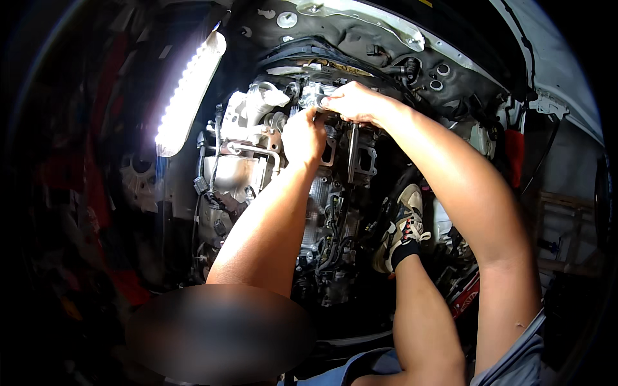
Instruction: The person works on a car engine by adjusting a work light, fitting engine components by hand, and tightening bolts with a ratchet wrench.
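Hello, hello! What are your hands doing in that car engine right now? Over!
Left hand pressed on engine. Right hand in a closed grip on a metal tool. Work light on at left; own shoe braced below.

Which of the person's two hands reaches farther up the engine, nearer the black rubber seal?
The right hand: it grips a metal part high on the engine, while the left hand sits lower, beside it.

We see both hands raised to the upper part of the engine [302,193]: the left hand [304,136] presses against the metal housing, and the right hand [353,101] is closed around the head of a ratchet wrench [352,151] whose handle hangs downward. A lit work lamp [190,90] stands left of the engine, and a sneakered foot [400,228] rests against its lower right side.
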Available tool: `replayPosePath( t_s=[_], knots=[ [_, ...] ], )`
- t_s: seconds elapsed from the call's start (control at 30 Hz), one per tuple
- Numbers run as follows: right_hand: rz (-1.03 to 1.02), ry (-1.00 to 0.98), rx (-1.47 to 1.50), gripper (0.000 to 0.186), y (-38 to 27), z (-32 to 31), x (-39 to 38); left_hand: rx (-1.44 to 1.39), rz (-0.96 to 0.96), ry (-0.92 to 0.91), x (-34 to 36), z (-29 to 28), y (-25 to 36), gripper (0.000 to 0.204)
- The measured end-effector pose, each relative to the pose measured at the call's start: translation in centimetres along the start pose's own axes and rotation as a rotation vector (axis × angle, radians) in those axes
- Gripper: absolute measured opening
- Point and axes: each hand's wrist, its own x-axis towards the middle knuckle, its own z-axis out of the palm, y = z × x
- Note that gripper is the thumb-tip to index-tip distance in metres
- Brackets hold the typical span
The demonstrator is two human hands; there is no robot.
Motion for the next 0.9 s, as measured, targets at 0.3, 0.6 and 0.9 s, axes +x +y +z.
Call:
replayPosePath(
  t_s=[0.3, 0.6, 0.9],
  knots=[
    [-0.895, 0.280, -1.117, 0.043, 0.0, -1.4, -0.6, 0.045, -0.041, -0.050, -0.3, -0.7, 0.5, 0.012],
    [-0.106, 0.431, -0.722, 0.040, -2.1, 4.2, -3.3, 0.101, -0.025, -0.097, 0.1, -0.7, -0.1, 0.018],
    [-0.993, 0.109, -1.115, 0.034, 0.6, -2.4, 1.6, 0.170, -0.014, -0.172, 0.1, 0.0, 0.1, 0.020]
  ],
)
